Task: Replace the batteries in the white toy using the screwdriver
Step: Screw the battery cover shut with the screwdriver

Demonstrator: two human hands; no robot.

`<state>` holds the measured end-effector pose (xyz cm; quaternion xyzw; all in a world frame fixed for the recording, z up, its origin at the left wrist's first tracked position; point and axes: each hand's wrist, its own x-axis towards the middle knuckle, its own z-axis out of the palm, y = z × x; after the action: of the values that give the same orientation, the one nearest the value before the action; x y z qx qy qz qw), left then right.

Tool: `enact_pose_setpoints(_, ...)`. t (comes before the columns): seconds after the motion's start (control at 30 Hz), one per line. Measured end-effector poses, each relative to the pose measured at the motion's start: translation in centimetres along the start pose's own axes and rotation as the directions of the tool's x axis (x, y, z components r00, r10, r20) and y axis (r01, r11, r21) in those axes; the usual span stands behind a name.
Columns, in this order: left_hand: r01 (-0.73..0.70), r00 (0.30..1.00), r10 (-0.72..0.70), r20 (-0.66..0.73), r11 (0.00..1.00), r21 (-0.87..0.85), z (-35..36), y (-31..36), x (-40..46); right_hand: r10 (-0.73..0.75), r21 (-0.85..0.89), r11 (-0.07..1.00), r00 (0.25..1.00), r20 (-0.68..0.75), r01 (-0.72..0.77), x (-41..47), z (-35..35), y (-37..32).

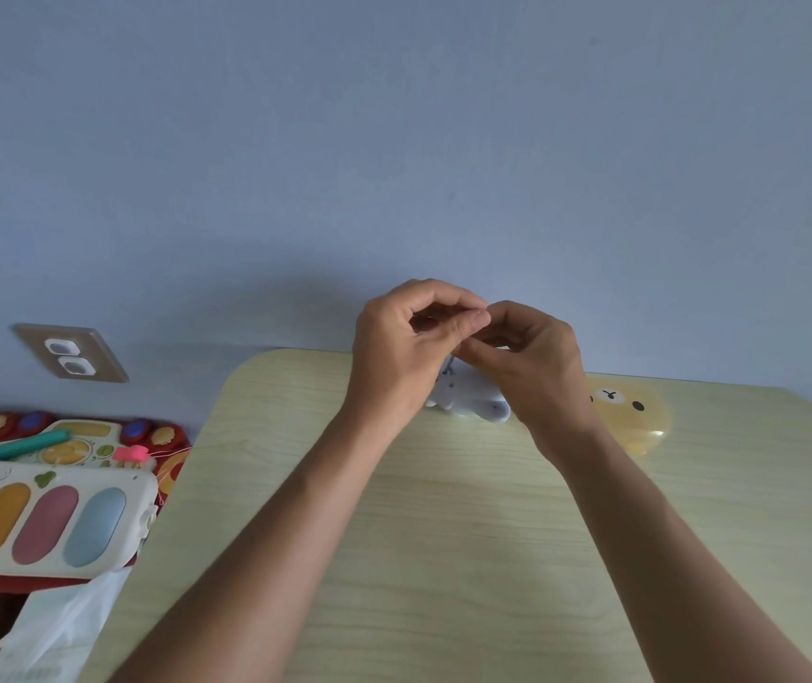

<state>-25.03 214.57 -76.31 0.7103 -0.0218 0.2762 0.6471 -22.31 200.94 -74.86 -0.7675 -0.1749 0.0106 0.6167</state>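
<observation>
The white toy [468,404] lies at the far edge of the pale wooden table [443,534], mostly hidden behind my hands. My left hand [404,347] and my right hand [537,357] hover just above it with fingertips pinched together. A thin dark shaft, apparently the screwdriver [450,368], runs down from between the fingertips to the toy's top. Its handle is hidden inside my fingers. I cannot tell which fingers bear the grip. No batteries are visible.
A translucent yellow bear-faced case [640,416] sits right of the toy, close to my right wrist. Left of the table, lower down, lie colourful toys, among them a white keyboard toy [44,520] and a white bag [59,628]. A wall socket [71,354] is behind.
</observation>
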Motion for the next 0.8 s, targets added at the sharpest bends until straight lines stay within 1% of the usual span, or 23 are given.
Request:
enact_pose_setpoints(0.13,-0.015,1.0,0.015,-0.003,1.0,-0.01,-0.4,-0.3,0.2,0.04,-0.011,0.999,0.996,0.079,-0.039,0.0,-0.3,0.0)
enact_pose_setpoints(0.27,-0.032,0.999,0.031,0.025,0.999,0.026,-0.9,-0.5,0.2,0.057,-0.007,0.998,0.997,0.05,-0.057,0.2,-0.3,0.2)
enact_pose_setpoints(0.4,-0.021,1.0,0.021,0.016,1.0,0.007,-1.0,-0.6,0.3,0.047,-0.047,0.998,0.99,0.135,-0.041,0.0,-0.5,-0.2)
enact_pose_setpoints(0.47,-0.023,1.0,0.023,0.016,1.0,0.017,-1.0,-0.6,0.4,0.052,-0.057,0.997,0.99,0.128,-0.045,0.1,-0.5,-0.2)
enact_pose_setpoints(0.63,0.003,1.0,-0.002,0.016,1.0,-0.013,-0.8,-0.7,0.4,0.062,0.002,0.998,0.995,0.072,-0.063,-0.1,-0.3,0.0)
enact_pose_setpoints(0.8,0.007,0.998,-0.005,0.066,1.0,-0.029,-1.0,-0.6,0.5,0.091,0.078,0.992,0.988,0.126,-0.102,-0.4,-0.7,0.1)
